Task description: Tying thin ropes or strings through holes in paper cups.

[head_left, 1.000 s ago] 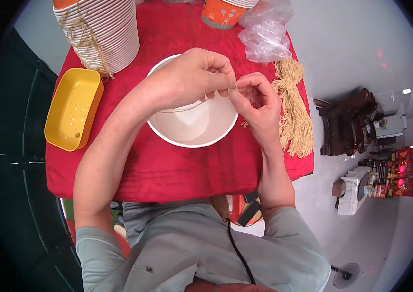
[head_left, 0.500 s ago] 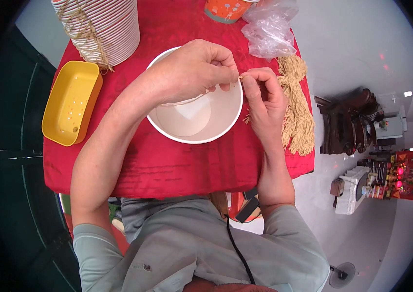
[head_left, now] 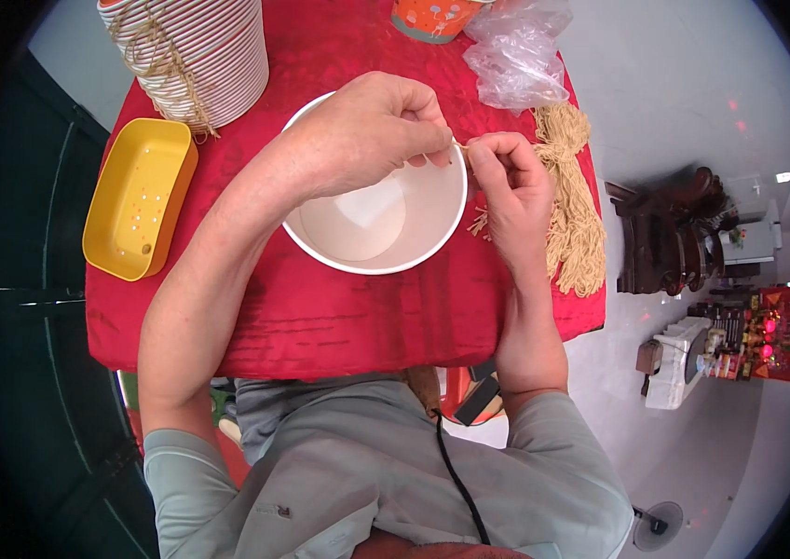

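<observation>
A round white paper bucket (head_left: 437,207) stands mouth up in the middle of the red-covered table. My left hand (head_left: 378,130) reaches across its mouth to the right part of the rim, thumb and fingers pinched together. Just outside that rim, my right hand (head_left: 514,191) pinches a thin tan cord (head_left: 461,145) between thumb and forefinger. The cord spans the short gap between both hands at the rim. Its ends are mostly hidden by my fingers. A few frayed strands (head_left: 479,222) show below, by the right wrist.
A tied bundle of tan cords (head_left: 574,228) lies at the table's right edge. Behind it are a crumpled clear plastic bag (head_left: 516,70) and an orange patterned bucket (head_left: 434,19). On the left stand a yellow tray (head_left: 129,238) with small bits inside and a tall stack of nested buckets (head_left: 218,70).
The right hand has shifted slightly right and its fingers have drawn a little away from the left ones. More cord shows between them. The bucket stays in place.
</observation>
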A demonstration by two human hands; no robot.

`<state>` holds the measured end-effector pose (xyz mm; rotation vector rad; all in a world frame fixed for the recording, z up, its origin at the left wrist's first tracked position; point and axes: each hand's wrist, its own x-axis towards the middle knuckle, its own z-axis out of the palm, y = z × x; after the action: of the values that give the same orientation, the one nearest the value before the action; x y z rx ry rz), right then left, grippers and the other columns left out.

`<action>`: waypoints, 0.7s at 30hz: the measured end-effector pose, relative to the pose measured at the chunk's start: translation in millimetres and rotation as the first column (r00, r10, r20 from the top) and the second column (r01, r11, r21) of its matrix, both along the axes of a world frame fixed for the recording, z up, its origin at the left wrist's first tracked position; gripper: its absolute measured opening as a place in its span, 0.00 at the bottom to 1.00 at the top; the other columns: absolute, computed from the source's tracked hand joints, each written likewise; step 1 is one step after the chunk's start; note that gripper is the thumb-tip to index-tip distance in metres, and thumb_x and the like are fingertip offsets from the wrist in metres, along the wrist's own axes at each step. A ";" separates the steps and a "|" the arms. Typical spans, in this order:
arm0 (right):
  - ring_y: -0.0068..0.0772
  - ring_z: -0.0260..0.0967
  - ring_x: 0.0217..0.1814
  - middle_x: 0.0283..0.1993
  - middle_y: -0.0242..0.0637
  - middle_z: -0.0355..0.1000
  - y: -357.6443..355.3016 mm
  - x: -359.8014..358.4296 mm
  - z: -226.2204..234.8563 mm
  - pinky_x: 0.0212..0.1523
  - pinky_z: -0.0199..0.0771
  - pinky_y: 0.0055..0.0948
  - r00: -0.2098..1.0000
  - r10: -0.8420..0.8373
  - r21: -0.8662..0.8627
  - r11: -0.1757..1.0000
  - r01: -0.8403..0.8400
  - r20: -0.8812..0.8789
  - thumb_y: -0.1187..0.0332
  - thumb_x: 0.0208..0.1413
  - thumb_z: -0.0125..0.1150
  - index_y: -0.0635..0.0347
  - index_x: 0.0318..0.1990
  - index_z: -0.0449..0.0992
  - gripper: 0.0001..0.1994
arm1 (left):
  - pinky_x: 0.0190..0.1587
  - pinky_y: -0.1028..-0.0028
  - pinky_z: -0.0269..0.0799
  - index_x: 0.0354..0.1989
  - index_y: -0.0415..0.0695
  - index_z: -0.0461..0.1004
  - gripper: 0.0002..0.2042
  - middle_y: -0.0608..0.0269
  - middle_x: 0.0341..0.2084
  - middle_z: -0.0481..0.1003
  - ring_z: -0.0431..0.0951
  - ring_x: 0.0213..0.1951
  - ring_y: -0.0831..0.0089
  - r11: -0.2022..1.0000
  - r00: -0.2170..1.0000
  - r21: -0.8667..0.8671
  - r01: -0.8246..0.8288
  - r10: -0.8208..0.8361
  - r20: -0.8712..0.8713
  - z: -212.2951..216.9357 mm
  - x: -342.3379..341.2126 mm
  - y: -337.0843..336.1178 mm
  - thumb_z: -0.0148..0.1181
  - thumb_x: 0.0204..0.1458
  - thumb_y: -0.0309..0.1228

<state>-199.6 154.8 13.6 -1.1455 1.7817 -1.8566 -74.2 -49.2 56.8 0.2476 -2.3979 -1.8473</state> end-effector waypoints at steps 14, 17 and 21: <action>0.22 0.81 0.39 0.41 0.32 0.84 -0.5 -24.9 -8.1 0.39 0.83 0.25 0.830 0.216 0.037 0.961 -0.273 0.514 0.63 0.76 0.60 0.59 0.45 0.81 0.10 | 0.52 0.72 0.78 0.40 0.41 0.79 0.09 0.61 0.38 0.87 0.83 0.42 0.78 0.999 0.996 0.035 -0.018 0.021 -0.083 0.6 -0.8 -2.5 0.61 0.69 0.34; 0.23 0.82 0.41 0.42 0.33 0.84 -1.9 -29.1 -11.3 0.41 0.84 0.27 0.784 0.262 0.004 0.947 -0.320 0.562 0.62 0.76 0.58 0.59 0.46 0.81 0.11 | 0.53 0.72 0.78 0.40 0.42 0.79 0.09 0.61 0.38 0.87 0.83 0.43 0.78 0.999 0.996 0.036 -0.020 0.023 -0.086 3.3 -0.1 -4.1 0.61 0.69 0.34; 0.29 0.83 0.45 0.46 0.37 0.84 -2.0 -29.6 -8.8 0.48 0.85 0.32 0.701 0.346 -0.123 0.929 -0.349 0.624 0.62 0.77 0.56 0.59 0.47 0.79 0.11 | 0.53 0.73 0.79 0.41 0.42 0.78 0.09 0.61 0.39 0.87 0.84 0.43 0.78 0.995 0.993 0.100 -0.006 0.018 -0.117 4.8 0.7 -4.1 0.60 0.70 0.34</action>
<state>-229.1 152.8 4.8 -0.6521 1.0882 -1.7137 -73.6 -53.3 61.6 0.1554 -2.2259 -1.9222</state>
